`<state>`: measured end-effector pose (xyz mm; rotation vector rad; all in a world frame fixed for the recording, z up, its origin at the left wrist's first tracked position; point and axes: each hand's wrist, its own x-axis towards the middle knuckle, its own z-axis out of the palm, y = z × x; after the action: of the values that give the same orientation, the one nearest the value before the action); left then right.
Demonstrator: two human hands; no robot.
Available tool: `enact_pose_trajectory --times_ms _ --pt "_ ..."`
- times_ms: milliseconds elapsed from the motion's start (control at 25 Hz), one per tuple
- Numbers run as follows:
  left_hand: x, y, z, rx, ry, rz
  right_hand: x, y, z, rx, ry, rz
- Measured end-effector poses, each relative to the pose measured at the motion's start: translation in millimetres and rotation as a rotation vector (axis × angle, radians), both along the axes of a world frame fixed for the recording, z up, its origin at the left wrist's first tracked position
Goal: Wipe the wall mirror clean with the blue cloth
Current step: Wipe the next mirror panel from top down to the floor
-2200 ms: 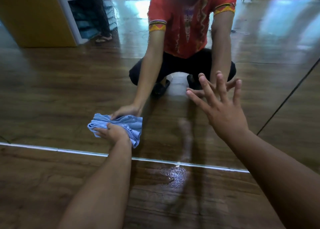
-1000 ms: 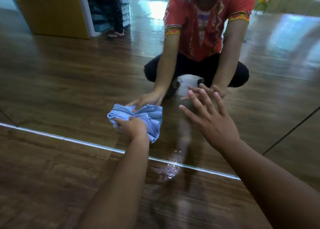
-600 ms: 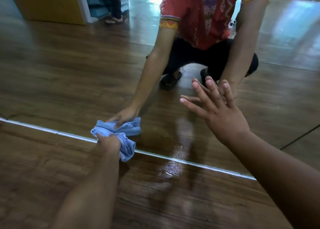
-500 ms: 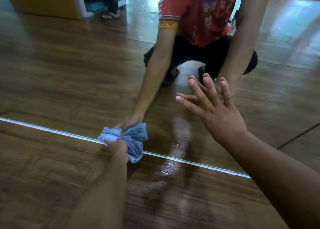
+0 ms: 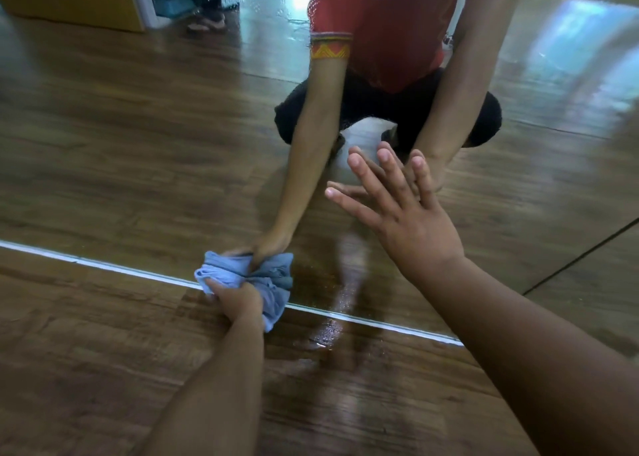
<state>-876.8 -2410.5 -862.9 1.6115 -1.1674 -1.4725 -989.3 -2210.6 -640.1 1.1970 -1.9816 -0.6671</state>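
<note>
Wooden floor [image 5: 103,369], wall mirror [image 5: 138,144]; blue cloth [image 5: 271,298] pressed at the bottom edge.
Cloth is gripped by left hand [image 5: 238,300]; prints may be left by right hand [image 5: 411,227], fingers [image 5: 366,175] spread wide on glass.

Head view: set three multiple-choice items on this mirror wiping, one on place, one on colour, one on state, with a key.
1. The blue cloth is: A) at the bottom edge of the mirror; B) high on the glass; C) on a shelf.
2. The reflected shirt is: A) green; B) red; C) white.
3. The right hand is: A) a fist; B) holding a bottle; C) open, fingers straight.
Key: 1A, the left hand grips it by the bottom strip; 2B, red shows above the arms; 3C, fingers are spread.
</note>
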Motion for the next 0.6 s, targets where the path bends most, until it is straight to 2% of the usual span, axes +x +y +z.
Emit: enact_pose_trajectory --times_ms 280,400,600 --pt "-11 26 -5 0.127 0.251 -0.028 4 -2 -2 -0.022 0.004 0.004" --pt "-11 31 -2 0.156 0.23 -0.052 -1 22 -8 -0.077 -0.022 0.08" --pt "-25 49 -6 0.128 0.114 -0.085 -24 123 -37 -0.186 0.01 0.104"
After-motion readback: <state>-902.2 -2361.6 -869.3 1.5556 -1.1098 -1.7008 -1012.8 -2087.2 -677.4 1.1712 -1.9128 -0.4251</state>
